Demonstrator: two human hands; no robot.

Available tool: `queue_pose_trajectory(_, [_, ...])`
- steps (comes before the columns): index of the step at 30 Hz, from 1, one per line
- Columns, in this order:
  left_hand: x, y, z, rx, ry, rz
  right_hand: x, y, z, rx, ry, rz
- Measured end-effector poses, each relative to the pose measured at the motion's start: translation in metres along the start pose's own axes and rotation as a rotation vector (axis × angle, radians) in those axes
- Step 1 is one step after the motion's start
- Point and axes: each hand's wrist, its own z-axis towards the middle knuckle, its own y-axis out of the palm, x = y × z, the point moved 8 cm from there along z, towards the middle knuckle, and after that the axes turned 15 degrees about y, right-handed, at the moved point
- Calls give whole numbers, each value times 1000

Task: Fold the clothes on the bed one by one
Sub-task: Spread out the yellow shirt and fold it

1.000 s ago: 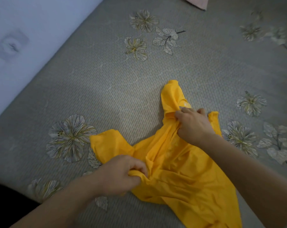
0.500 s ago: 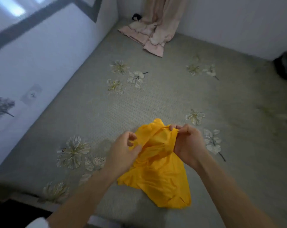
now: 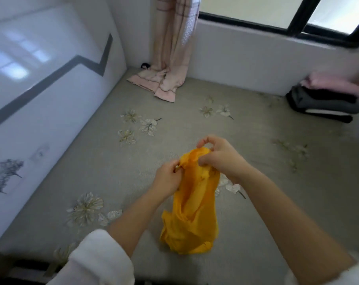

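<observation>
Pinches the left side of the bunched top of the yellow garment [image 3: 192,212] with the left hand [image 3: 167,179], fingers curled tight on the cloth. Grips the same bunched top from the right with the right hand [image 3: 220,159], lower fingers closed on the fabric, thumb and forefinger looped just above it. Keeps both hands close together, raised over the middle of the bed [image 3: 112,171]. Lets the garment hang from the two grips in a crumpled column, its lower end bunched toward the near edge of the bed; cannot tell whether that end touches the cover. Wears white sleeves [image 3: 100,260] pushed up the forearms.

Farther out, on the grey cover printed with pale flowers: at the far right corner, a stack of folded clothes [image 3: 326,99], pink on top, dark grey and black below. At the far left corner, the hem of a pink curtain [image 3: 170,48] pooled on the bed, with a small black thing [image 3: 145,65] just beside it, too small to identify. Above the far edge, a black-framed window [image 3: 298,15]; along the left edge, a white wall [image 3: 40,112] with a grey stripe.
</observation>
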Motion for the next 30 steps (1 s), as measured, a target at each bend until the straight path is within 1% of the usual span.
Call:
queue_pose_trajectory(2, [27,-20,15,72,60,-90,1,-20,1,170,29,-339])
queue_pose_trajectory(3, [42,-27,22,72,91,-128,3,-26,0,218,52,-489])
queue_pose_trajectory(4, [56,-32,29,53,133,-146,5,-28,1,235,75,-588])
queue_pose_trajectory(6, [79,-38,40,3,213,-106,5,-31,2,270,103,-665])
queue_pose_trajectory(7, [86,-40,44,-10,242,-67,3,-35,3,293,116,-629])
queue_pose_trajectory(8, [91,-41,48,-22,263,-23,-1,-41,4,308,133,-523])
queue_pose_trajectory(10, [91,-42,53,-39,275,114,-10,-55,4,287,171,-163])
queue_pose_trajectory(12, [84,-45,55,-34,270,338,-21,-64,1,213,201,183])
queue_pose_trajectory(13, [78,-46,55,-36,255,456,-28,-68,-2,178,197,308])
queue_pose_trajectory(15, [60,-47,54,-82,151,613,-44,-79,-7,166,150,500])
queue_pose_trajectory(16, [49,-47,52,-139,61,632,-51,-87,-10,174,113,593])
queue_pose_trajectory(17, [36,-46,49,-217,-42,604,-55,-97,-12,190,81,676])
queue_pose_trajectory(19, [21,-48,40,-360,-265,377,-56,-119,-19,262,51,734])
queue_pose_trajectory(20, [19,-55,37,-400,-363,250,-53,-130,-23,317,53,690])
queue_pose_trajectory(21, [23,-67,37,-422,-421,171,-48,-140,-27,386,59,593])
queue_pose_trajectory(22, [30,-84,43,-418,-449,140,-44,-150,-32,463,62,465])
queue_pose_trajectory(23, [39,-103,50,-382,-462,109,-40,-157,-36,528,60,339])
queue_pose_trajectory(24, [51,-121,58,-325,-467,45,-36,-160,-39,559,58,238])
queue_pose_trajectory(25, [64,-136,65,-270,-466,-48,-32,-161,-40,544,58,190])
queue_pose_trajectory(27, [98,-155,77,-204,-406,-200,-32,-154,-40,410,72,242])
queue_pose_trajectory(29, [130,-170,88,-127,-298,-226,-43,-152,-44,294,61,391])
queue_pose_trajectory(30, [143,-179,93,-64,-244,-216,-51,-156,-49,284,32,461])
